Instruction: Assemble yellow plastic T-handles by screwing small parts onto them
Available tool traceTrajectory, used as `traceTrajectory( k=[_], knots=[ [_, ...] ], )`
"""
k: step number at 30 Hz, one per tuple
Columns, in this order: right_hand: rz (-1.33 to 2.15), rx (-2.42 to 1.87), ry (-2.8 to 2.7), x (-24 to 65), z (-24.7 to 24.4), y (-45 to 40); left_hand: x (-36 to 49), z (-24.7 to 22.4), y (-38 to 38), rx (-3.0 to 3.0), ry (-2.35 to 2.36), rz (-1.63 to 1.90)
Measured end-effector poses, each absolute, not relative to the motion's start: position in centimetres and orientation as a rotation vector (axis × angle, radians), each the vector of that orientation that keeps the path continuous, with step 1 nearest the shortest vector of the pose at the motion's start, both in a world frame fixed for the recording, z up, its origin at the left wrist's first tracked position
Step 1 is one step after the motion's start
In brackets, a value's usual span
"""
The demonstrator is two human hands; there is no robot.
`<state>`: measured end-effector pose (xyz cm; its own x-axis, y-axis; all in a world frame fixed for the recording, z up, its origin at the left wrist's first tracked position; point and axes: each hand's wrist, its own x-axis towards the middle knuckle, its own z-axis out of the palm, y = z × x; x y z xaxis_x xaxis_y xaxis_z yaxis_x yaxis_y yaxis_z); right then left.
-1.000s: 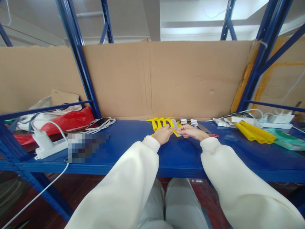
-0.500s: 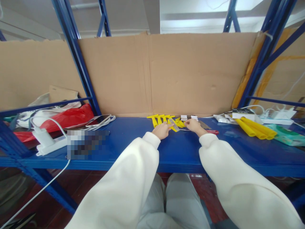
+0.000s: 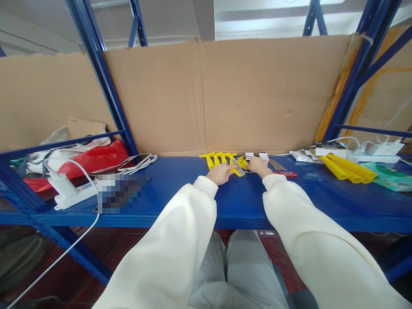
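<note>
My left hand (image 3: 220, 174) is closed, fingertips on a flat piece with a greyish blade-like plate (image 3: 238, 166) and a yellow part below it. To the right, my right hand (image 3: 258, 165) is closed, its fingertips down by small yellow pieces (image 3: 243, 162); anything inside them is hidden. Several yellow T-shaped pieces (image 3: 216, 159) lie in a row beyond my left hand. Just behind my right hand sit small white pieces (image 3: 256, 155) with dark bands. A grey flat strip (image 3: 277, 165) and a red-handled tool (image 3: 287, 174) lie right of it.
Blue shelf (image 3: 180, 189), backed by a cardboard panel (image 3: 257, 94). On the right are yellow tubes (image 3: 349, 168), a black-and-white box (image 3: 331, 149) and a green packet (image 3: 388, 177). At left are a white power strip (image 3: 75, 194), cables and a red bag (image 3: 96, 156).
My right hand has shifted slightly left and forward, nearer the small yellow pieces, uncovering more of the grey strip. My left hand stays on the plate. The view has tilted a little.
</note>
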<state>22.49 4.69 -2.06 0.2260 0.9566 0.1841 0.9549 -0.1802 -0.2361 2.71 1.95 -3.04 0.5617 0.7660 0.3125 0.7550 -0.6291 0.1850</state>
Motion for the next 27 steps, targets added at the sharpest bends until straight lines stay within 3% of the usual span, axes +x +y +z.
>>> traceTrajectory(
  k=[6, 13, 20, 27],
  knots=[
    [-0.041, -2.194, -1.796, 22.7, -1.8, 3.9, 2.7, -2.9, 1.8, 2.731, 1.346, 0.562],
    [0.081, -1.966, -1.417, 24.4, -1.4, 4.1, 2.6, -2.8, 1.6, 2.739, 1.329, 0.546],
    [0.566, -1.476, -0.94, 23.8, -0.8, 4.0, 2.5, -2.7, 1.8, 2.798, 1.31, 0.498],
    [1.025, -1.356, -0.835, 22.9, -0.3, 2.8, 2.5, -2.8, 1.9, 2.802, 1.324, 0.476]
  ],
)
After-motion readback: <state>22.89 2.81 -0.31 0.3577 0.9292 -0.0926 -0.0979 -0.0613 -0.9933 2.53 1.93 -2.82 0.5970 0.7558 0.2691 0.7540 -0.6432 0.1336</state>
